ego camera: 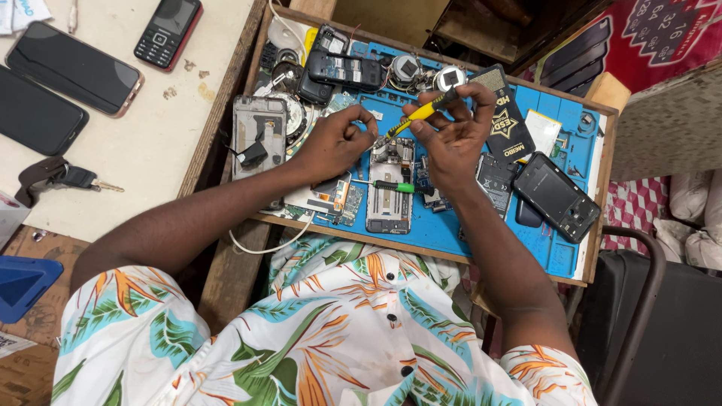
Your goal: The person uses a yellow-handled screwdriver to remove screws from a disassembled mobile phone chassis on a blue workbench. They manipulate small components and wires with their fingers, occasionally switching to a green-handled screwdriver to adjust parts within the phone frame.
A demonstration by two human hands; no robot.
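- Grasping a yellow screwdriver (416,115), the right hand (451,139) angles its tip down onto the opened phone (390,184).
- The left hand (338,143), fingers pinched, steadies that phone on the blue mat (451,225).

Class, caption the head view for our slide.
Right hand works a yellow-handled screwdriver on an opened grey phone chassis; left hand steadies it.

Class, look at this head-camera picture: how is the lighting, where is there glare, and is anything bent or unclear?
Head view: even, soft light with faint shadows under the left hand and right hand; mild glare on the dark smartphone screen; straight edges of the blue mat bow from wide-angle distortion; the yellow-handled tool stays sharp, and its tip is too small to make out.
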